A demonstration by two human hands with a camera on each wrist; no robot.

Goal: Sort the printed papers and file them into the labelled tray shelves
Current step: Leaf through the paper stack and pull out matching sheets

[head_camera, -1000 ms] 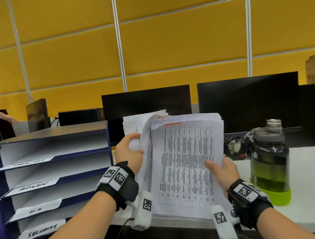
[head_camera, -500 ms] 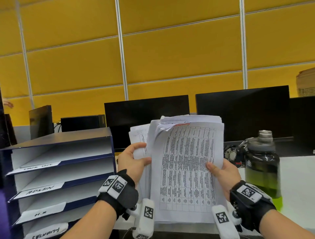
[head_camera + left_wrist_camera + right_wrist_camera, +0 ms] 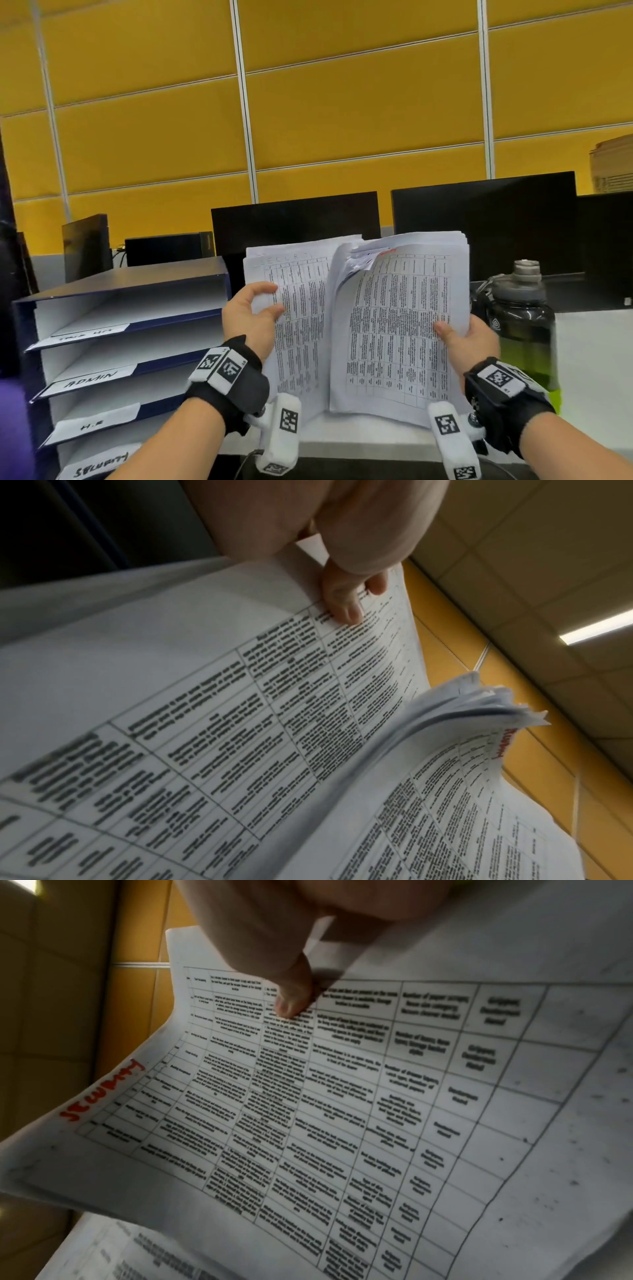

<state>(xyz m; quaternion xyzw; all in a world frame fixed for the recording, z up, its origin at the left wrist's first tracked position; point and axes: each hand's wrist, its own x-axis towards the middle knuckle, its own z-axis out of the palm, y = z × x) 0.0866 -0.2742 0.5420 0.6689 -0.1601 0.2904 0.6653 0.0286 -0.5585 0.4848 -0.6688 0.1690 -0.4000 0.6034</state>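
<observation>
A thick stack of printed table sheets (image 3: 400, 329) stands upright above the desk edge. My right hand (image 3: 462, 337) grips its right edge, thumb on the front page (image 3: 294, 999); that page carries a red handwritten word (image 3: 103, 1093) at its top. My left hand (image 3: 255, 315) pinches a separate sheet (image 3: 298, 308) pulled out to the left, thumb on its printed face (image 3: 342, 607), with faint pencil lettering at its top. The blue tray shelves (image 3: 113, 329) stand at the left, with handwritten white labels; one reads ADMIN (image 3: 90, 379).
A dark water bottle (image 3: 520, 325) with a green base stands right beside the stack. Black monitors (image 3: 479, 222) line the back of the white desk (image 3: 596, 377). Yellow wall panels rise behind. A purple blur fills the lower left corner.
My left hand has drawn its sheet out leftwards from the stack, so its printed face now shows. The right hand keeps its grip. The head view has tilted slightly upward.
</observation>
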